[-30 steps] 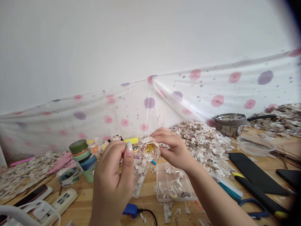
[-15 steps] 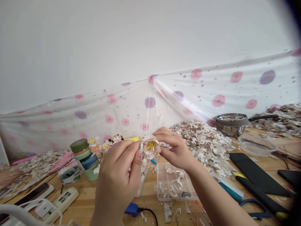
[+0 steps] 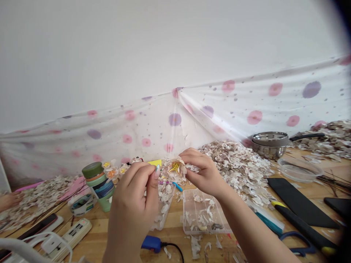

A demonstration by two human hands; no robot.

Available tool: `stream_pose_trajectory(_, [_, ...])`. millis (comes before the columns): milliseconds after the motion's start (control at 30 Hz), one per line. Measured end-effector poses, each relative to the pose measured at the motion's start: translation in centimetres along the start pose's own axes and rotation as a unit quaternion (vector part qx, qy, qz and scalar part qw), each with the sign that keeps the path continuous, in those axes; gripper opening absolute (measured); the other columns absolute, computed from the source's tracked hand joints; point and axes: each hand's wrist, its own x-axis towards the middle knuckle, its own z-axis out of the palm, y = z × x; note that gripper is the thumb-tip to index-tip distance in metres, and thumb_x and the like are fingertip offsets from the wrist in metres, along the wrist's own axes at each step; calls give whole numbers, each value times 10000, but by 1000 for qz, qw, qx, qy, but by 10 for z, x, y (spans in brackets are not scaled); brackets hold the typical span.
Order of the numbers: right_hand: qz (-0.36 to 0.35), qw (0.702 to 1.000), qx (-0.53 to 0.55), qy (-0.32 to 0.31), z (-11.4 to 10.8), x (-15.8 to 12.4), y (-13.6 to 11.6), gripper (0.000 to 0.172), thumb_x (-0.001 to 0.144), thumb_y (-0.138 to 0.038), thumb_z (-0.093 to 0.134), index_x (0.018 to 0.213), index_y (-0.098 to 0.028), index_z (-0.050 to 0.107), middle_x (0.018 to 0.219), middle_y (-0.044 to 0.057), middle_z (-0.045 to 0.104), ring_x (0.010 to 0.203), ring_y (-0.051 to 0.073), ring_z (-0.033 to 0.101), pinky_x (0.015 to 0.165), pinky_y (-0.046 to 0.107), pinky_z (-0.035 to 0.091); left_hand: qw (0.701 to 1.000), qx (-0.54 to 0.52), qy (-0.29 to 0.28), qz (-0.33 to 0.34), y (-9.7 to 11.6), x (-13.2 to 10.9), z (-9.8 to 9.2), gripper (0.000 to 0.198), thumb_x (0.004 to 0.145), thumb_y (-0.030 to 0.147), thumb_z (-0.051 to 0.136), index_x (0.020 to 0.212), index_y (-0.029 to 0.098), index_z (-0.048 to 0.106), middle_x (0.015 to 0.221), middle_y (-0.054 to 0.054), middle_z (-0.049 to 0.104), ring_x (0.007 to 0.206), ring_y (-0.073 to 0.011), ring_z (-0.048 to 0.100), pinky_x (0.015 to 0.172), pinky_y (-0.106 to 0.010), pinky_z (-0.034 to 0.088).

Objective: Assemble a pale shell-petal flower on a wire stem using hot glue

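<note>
My right hand (image 3: 204, 170) is closed on the edge of a handmade flower (image 3: 174, 169) with whitish petals and yellow stamens, its open face turned toward me. To the left, apart from the flower, my left hand (image 3: 137, 201) is in a pinch, thumb pressed against the forefinger. Whatever may lie between those fingertips is too small to make out. Beneath the hands are a clear compartment box (image 3: 204, 230) with petal scraps and a second box (image 3: 164, 210) heaped with petals, partly behind my left hand. Finished flowers (image 3: 111, 170) stand beyond my left hand.
A green jar (image 3: 100, 188), tape roll (image 3: 81, 204) and power strip (image 3: 70, 239) stand on the left. A large petal pile (image 3: 236, 168), steel bowls (image 3: 270, 146), a clear dish (image 3: 300, 170) and scissors (image 3: 298, 252) lie right. Another person's hand (image 3: 10, 201) shows at far left.
My left hand has drawn away from the flower, leftward and slightly down. The flower stays in my right hand, which has barely moved. The other person's hand has shifted a little.
</note>
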Motion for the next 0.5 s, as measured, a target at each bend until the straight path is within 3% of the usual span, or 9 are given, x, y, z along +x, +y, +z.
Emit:
stream_pose_trajectory(133, [0,1000,0,2,0,0,1,190,886,-165,576,983,-233,725,854,72,723,817,187,656,765,355,535,996,-75,-6,-54,1,0,-3,98,933,133,504,868,192,548,866,-13,581,822,-130,560,741,-249,435])
stream_pose_trajectory(300, [5,1000,3,1,-1,0,1,199,889,-180,561,984,-233,727,840,68,720,802,182,650,758,348,533,966,-227,-23,-122,13,-2,-13,180,969,199,455,812,213,542,805,-16,536,794,-149,528,719,-279,443])
stream_pose_trajectory(500, [47,999,7,18,0,-1,4,159,889,-203,593,934,-226,744,817,61,723,769,169,648,736,322,531,931,-349,20,-103,12,-9,-24,371,954,394,480,627,230,539,730,-62,565,707,-196,568,584,-328,500])
